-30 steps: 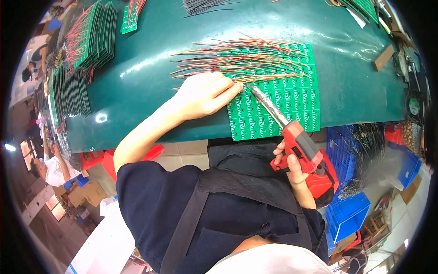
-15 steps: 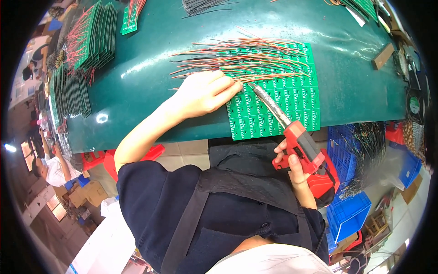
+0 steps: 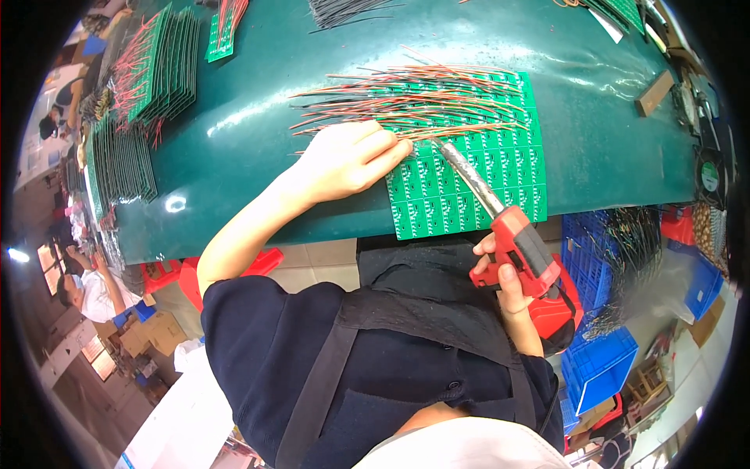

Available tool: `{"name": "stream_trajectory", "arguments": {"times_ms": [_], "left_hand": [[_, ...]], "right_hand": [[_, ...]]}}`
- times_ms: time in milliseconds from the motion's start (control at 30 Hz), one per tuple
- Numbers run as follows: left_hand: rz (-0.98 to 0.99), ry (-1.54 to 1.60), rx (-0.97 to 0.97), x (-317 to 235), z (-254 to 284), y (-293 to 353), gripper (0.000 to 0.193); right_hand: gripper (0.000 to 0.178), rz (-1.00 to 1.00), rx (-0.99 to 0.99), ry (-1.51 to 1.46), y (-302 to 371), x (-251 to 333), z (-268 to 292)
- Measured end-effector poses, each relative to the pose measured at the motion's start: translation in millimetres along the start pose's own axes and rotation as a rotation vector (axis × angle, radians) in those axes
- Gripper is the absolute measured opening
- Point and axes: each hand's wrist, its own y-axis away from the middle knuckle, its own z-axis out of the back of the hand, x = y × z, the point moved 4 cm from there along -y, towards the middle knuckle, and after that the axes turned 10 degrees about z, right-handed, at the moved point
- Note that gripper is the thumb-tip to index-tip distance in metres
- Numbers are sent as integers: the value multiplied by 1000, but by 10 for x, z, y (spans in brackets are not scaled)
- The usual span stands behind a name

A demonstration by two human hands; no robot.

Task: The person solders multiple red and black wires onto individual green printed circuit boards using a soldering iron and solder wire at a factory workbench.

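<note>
The left hand (image 3: 348, 160) lies flat and open on the green board (image 3: 469, 168). The right hand (image 3: 500, 273) grips a red tool (image 3: 519, 246) near the dark green worktop (image 3: 250, 141). Blue crates (image 3: 601, 367) sit below it.

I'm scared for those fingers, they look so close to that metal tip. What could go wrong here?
The left hand presses on the wires right beside the metal tip of the red tool held by the right hand. If that tip is hot, a slip might burn a finger. The green board also hangs slightly over the table edge, so a push could shift it.
</note>
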Motion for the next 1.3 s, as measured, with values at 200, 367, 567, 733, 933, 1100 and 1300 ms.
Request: {"name": "stream_trajectory", "arguments": {"times_ms": [200, 367, 567, 733, 933, 1100, 1300], "left_hand": [[-14, -15, -2, -6, -7, -14, 34], [8, 30, -6, -16, -12, -32, 35], [6, 20, -54, -45, -1, -68, 32], [11, 7, -64, -82, 2, -147, 31], [9, -15, -59, -81, -40, -161, 30], [-8, -2, -65, -67, -57, -180, 29], [10, 0, -71, -67, -65, -186, 27]], "right_hand": [[53, -22, -19, -33, -27, 74, 24], [52, -18, -23, -26, -27, 79, 33], [48, -17, -43, -21, -7, 74, 40], [44, -35, -74, -10, 16, 58, 46], [42, -92, -47, 74, 48, 61, 46], [41, -85, -87, 93, 32, 68, 19], [42, -146, -54, 137, 48, 55, 39]]}}
